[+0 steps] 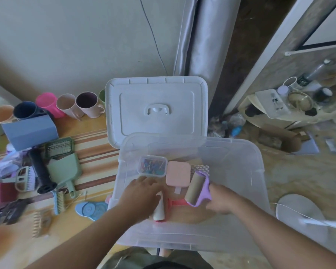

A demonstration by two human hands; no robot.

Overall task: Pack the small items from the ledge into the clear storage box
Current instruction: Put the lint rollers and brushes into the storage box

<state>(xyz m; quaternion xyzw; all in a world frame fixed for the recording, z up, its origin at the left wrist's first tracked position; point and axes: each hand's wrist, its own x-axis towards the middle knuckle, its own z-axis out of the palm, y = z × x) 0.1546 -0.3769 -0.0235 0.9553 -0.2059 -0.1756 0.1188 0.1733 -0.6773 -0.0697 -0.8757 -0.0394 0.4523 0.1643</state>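
Here, the right hand (219, 202) grips a light, rigid purple lint roller (197, 188) by its handle inside the clear storage box (258, 171); the left hand (142, 193) holds a red-handled roller (159, 210).

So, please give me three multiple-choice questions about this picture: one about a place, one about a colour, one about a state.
1. Where does the pink square case lie?
A. inside the clear storage box
B. on the striped cloth
C. on the floor

2. What colour is the frame of the roller in the right hand?
A. green
B. purple
C. black

3. How is the white lid?
A. closed on the box
B. off, standing behind the box
C. held in the left hand

Answers: 1 A, it rests on the box floor beside the small clear case. 2 B, its frame and handle are purple. 3 B, the box top is open.
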